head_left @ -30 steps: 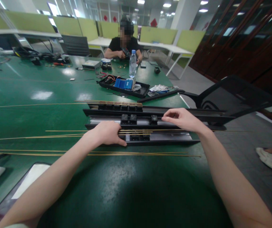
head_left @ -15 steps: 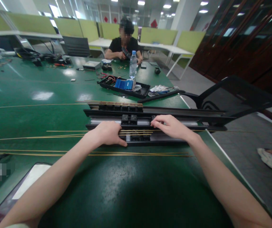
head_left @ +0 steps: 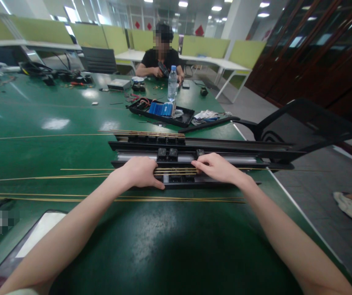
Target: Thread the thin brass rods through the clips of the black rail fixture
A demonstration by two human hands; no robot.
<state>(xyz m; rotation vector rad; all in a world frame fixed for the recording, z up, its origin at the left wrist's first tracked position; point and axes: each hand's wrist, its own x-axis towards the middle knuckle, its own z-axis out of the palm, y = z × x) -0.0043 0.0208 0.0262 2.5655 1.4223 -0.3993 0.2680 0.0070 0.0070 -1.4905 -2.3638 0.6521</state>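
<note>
Black channel rails lie side by side across the green table. My left hand (head_left: 140, 172) is closed around the left part of the nearest rail (head_left: 213, 185), thumb on its near edge. Thin brass rods (head_left: 83, 175) run under that hand and along the rail, above small black blocks (head_left: 180, 179). My right hand (head_left: 211, 164) is pinched at the right ends of the rods; what its fingertips hold is too small to make out. Just behind it, a black block (head_left: 200, 153) sits in the middle rail (head_left: 240, 159), with two more blocks (head_left: 167, 154) further left.
More brass rods (head_left: 179, 200) lie nearer me. Beyond the rails are a black tray (head_left: 185, 118), a bottle (head_left: 172, 84) and gloves (head_left: 206, 116). A person (head_left: 162, 57) sits across the table. A chair (head_left: 305, 119) stands right; a tablet-like object (head_left: 40, 233) lies left.
My right hand has moved slightly left and toward me, from the middle rail to the rod ends, uncovering the black block behind it. My left hand has not moved.
</note>
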